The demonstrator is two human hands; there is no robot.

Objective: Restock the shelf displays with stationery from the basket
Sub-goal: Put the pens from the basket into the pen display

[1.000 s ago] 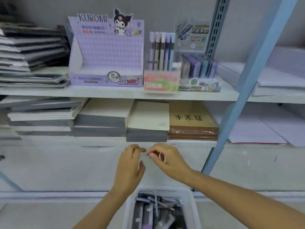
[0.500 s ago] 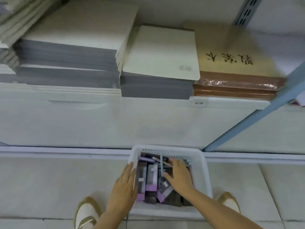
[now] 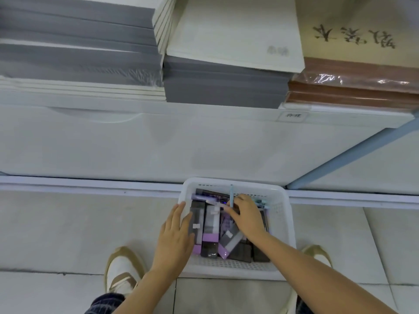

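A white plastic basket (image 3: 286, 225) stands on the floor tiles below the shelf. It holds several dark and purple stationery packs (image 3: 210, 225) and a few pens along its far side. My left hand (image 3: 175, 236) lies at the basket's left rim, fingers straight, touching a dark pack. My right hand (image 3: 247, 216) is inside the basket with curled fingers pinching a light blue pen (image 3: 231, 191) that sticks up past them. The display boxes on the upper shelf are out of view.
Stacks of grey-edged notebooks (image 3: 222, 87) and a brown wrapped pack (image 3: 353, 87) fill the low shelf above. A blue slanted shelf upright (image 3: 351, 155) meets the floor right of the basket. My shoes (image 3: 122, 268) flank the basket.
The view swung down from the shelf displays to the floor basket. Both hands dropped from chest height into the basket; the right hand's fingers curled onto a pen.
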